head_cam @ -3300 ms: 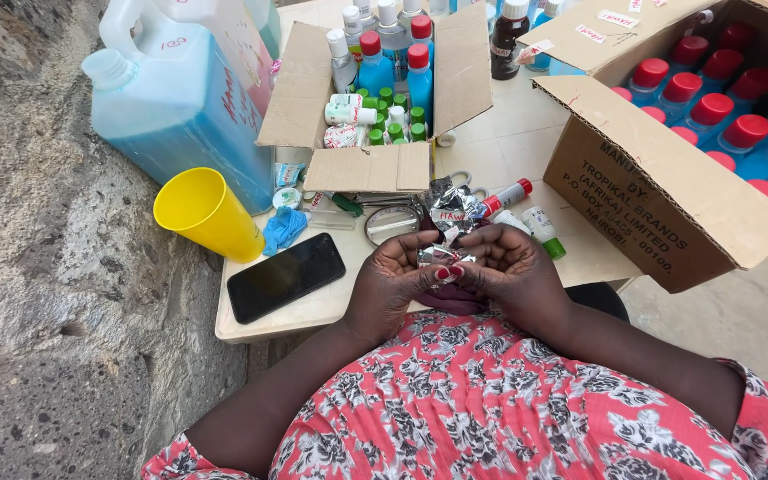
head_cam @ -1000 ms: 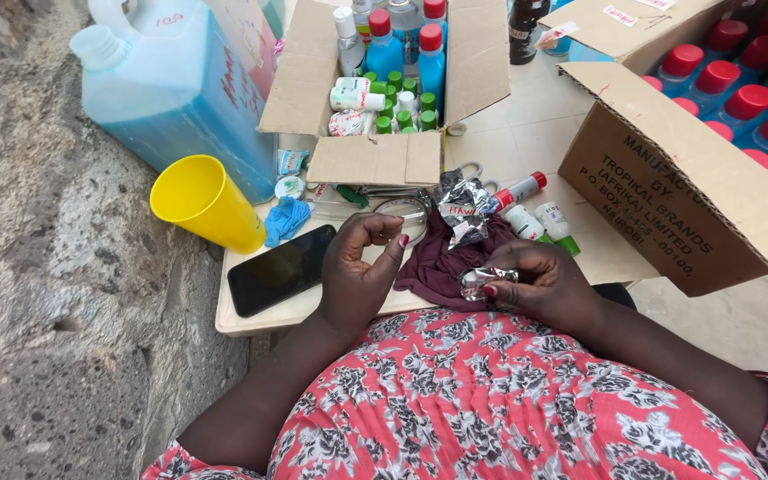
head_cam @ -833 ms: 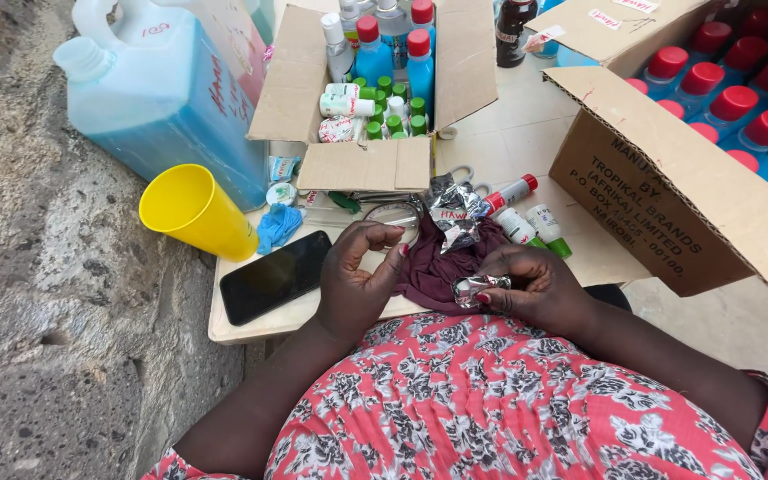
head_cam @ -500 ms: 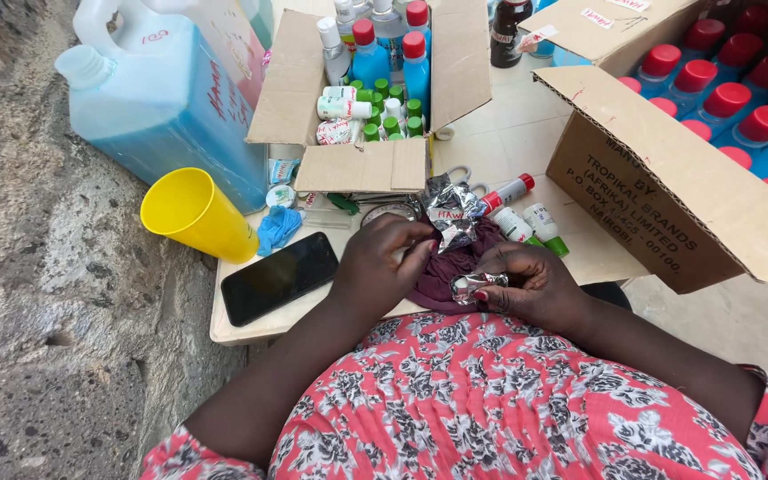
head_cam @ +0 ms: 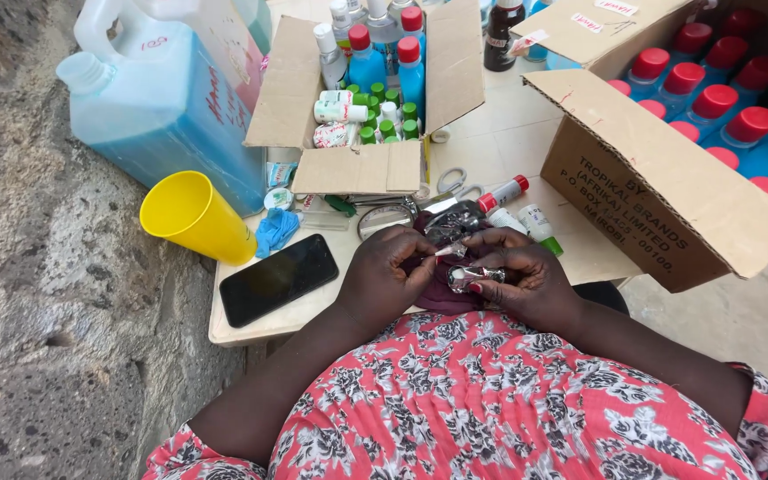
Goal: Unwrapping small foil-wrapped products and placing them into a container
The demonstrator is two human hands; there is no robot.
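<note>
At the near edge of the desk (head_cam: 251, 327), the right hand (head_cam: 526, 283) lies with its fingers curled around a small shiny bottle (head_cam: 475, 276) wrapped in clear film, its long axis running roughly along that edge. The left hand (head_cam: 384, 280) sits just to the left of it, thumb and forefinger pinched together on a loose tab of film (head_cam: 444, 252) that rises just above the bottle's left end. Under both hands lies a dark maroon cloth (head_cam: 442, 293). A black phone (head_cam: 278, 279) rests flat near the left corner, with a yellow cup (head_cam: 190, 216) lying on its side beyond it. Open cardboard boxes (head_cam: 668, 187) of red-capped bottles stand towards the far and right edges.
</note>
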